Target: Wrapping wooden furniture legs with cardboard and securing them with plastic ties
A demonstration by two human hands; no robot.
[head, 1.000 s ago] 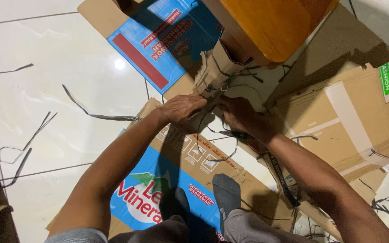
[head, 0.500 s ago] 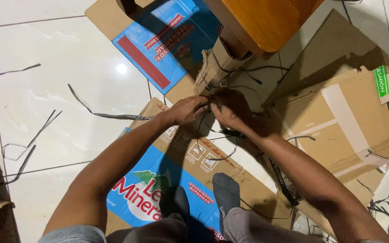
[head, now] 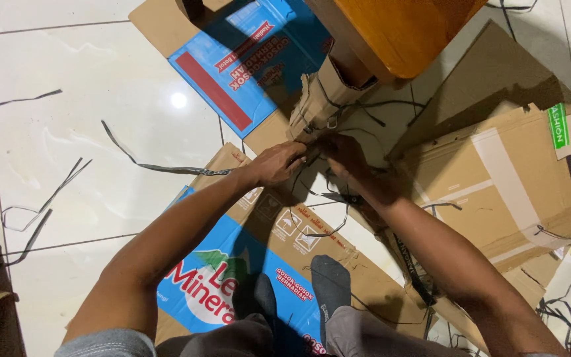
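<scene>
My left hand (head: 277, 162) and my right hand (head: 348, 162) meet at the lower end of a cardboard wrap (head: 320, 99) bound around a wooden furniture leg. Both hands pinch a thin black strap (head: 318, 211) that loops down from the wrap over the flattened cardboard below. The fingertips are close together, partly in shadow, so the exact grip is hard to see. The orange-brown wooden furniture (head: 398, 30) stands at the top.
Flattened blue and brown cartons (head: 239, 66) lie on the white tiled floor (head: 87, 145). A taped brown box (head: 510, 178) sits at the right. Loose black strap pieces (head: 147, 165) are scattered left and at the bottom right. My socked feet (head: 328, 284) rest below.
My right hand has shifted slightly up toward the cardboard wrap, closer to my left hand. The left hand has barely moved.
</scene>
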